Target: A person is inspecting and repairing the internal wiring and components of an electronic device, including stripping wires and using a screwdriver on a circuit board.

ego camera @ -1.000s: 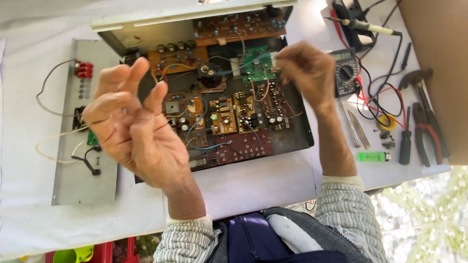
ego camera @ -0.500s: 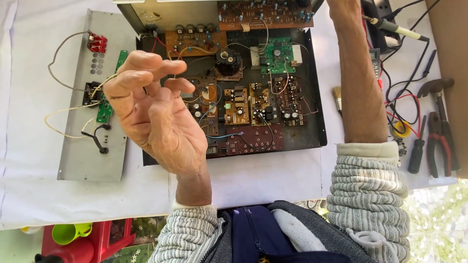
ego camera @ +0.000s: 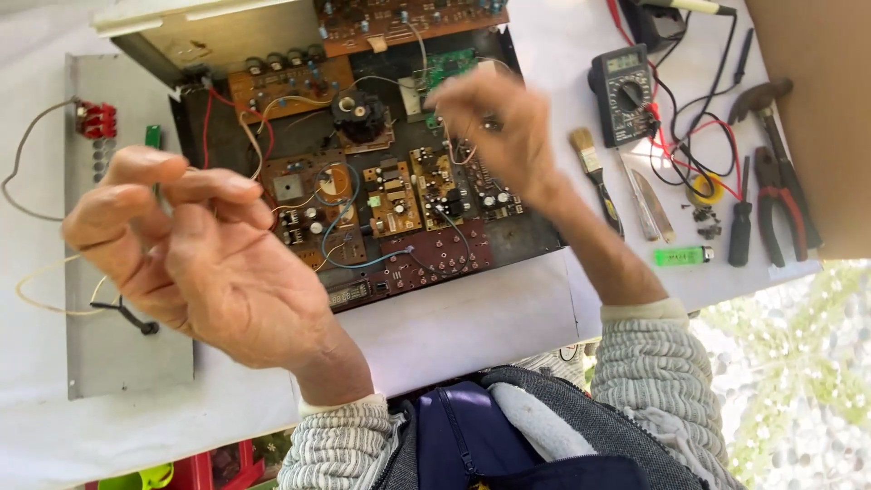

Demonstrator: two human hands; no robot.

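Observation:
An opened amplifier chassis [ego camera: 535,240] lies on a white cloth, with several brown circuit boards, a green board [ego camera: 449,65] and coloured wires inside. My left hand [ego camera: 209,263] is raised in front of the camera over the chassis's left edge, palm towards me, fingers loosely curled, with nothing in it. My right hand [ego camera: 504,132] hovers over the boards just below the green board, fingers pointing down among thin wires. It is blurred, so I cannot tell whether it pinches anything.
A grey metal panel [ego camera: 109,354] with a red terminal block [ego camera: 97,120] and loose wires lies at the left. To the right are a multimeter [ego camera: 624,91] with leads, a brush [ego camera: 594,177], a green lighter [ego camera: 680,257], a screwdriver [ego camera: 740,231], pliers [ego camera: 780,204], a hammer [ego camera: 762,95] and a cardboard sheet [ego camera: 817,109].
My right hand has come back from the far side of the table down over the boards. My left hand has curled its fingers more and drifted left, closer to the camera.

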